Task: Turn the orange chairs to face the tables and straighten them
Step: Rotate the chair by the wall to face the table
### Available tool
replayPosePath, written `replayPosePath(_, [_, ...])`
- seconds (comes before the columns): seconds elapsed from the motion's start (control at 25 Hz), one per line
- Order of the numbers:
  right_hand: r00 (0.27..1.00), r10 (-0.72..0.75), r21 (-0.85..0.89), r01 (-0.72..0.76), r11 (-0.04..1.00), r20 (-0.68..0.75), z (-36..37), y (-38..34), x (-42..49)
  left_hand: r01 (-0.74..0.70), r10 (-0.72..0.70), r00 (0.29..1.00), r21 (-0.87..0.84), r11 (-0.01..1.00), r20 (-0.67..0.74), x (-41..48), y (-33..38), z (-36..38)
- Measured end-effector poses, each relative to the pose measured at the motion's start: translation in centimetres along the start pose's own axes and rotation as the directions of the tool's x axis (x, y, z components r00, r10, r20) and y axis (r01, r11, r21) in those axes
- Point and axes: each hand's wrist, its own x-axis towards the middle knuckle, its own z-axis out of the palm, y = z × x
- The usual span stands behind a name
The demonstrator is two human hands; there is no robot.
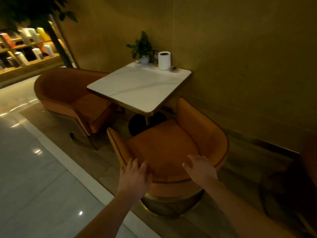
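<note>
An orange tub chair (164, 145) stands right in front of me, its curved back toward me and its seat toward a white marble table (137, 88). My left hand (134, 176) lies with spread fingers over the left part of the backrest rim. My right hand (200, 168) reaches over the right part of the rim with fingers extended; I cannot tell if it touches. A second orange chair (72, 98) sits on the table's left side, tucked close to its edge.
On the table's far end are a potted plant (142, 48), a white cylinder (164, 60) and a small dish (174, 69). A wall runs behind and to the right. Glossy floor tiles (34, 169) spread to the left. A dark round shape (288, 194) sits low right.
</note>
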Motion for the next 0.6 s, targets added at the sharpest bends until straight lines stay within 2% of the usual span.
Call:
replayPosePath(0.12, [0.994,0.113,-0.023,-0.113,0.993,0.013,3.2,-3.9,1.2,-0.109,0.109,0.989,0.001,0.994,0.101,2.8,-6.1,1.1])
replayPosePath(0.28, [0.974,0.221,-0.028,-0.222,0.975,-0.04,5.7,-6.8,2.1,-0.212,0.204,0.959,0.02,0.977,0.195,6.7,-10.9,2.5])
replayPosePath(0.4, [0.959,0.276,-0.023,-0.278,0.96,-0.055,7.5,-7.5,3.5,-0.258,0.246,0.947,0.031,0.966,0.205,10.0,-12.5,4.0])
replayPosePath(0.6, [0.956,0.283,-0.078,-0.288,0.954,-0.073,11.1,-7.9,5.7,-0.291,0.27,0.942,0.082,0.953,0.2,15.1,-14.6,7.5])
